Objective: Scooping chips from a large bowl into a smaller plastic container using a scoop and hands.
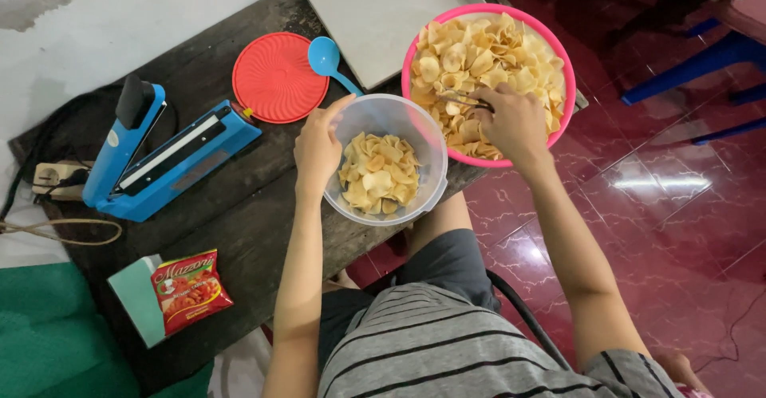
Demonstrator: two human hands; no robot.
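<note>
My left hand (317, 144) grips the rim of a clear round plastic container (423, 131) partly filled with pale yellow chips (377, 175). The container sits at the near edge of a dark wooden table (239, 230). My right hand (515, 123) reaches into a pink basin (488, 11) heaped with the same chips (479, 51), closed on metal tongs (463, 100) whose tips lie among the chips.
A blue heat sealer (155, 155) lies at the table's left, a red round lid (278, 76) and blue spoon (327, 59) behind the container. A red snack packet (190, 288) rests on a teal box. White board (375, 15) at back. Red tiled floor (678, 191) on the right.
</note>
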